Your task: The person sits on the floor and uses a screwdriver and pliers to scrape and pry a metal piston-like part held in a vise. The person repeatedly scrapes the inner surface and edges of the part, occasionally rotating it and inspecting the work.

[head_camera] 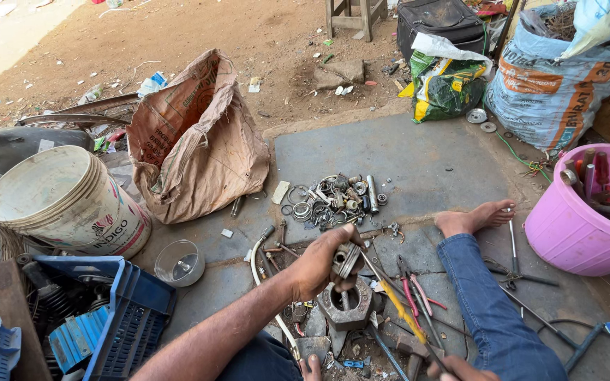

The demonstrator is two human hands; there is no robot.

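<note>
The left hand (321,262) holds a small metal part (346,259) directly above a hexagonal block (346,308). A heap of rings and bearings (335,199) lies at 12 o'clock, a bucket (65,201) at 10, a tub (579,224) at 3.

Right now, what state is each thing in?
left hand: gripping a small metal part
right hand: at the frame edge, grip unclear
white bucket: tipped on its side
brown sack: slumped, crumpled
pink tub: upright, holding tools
</note>
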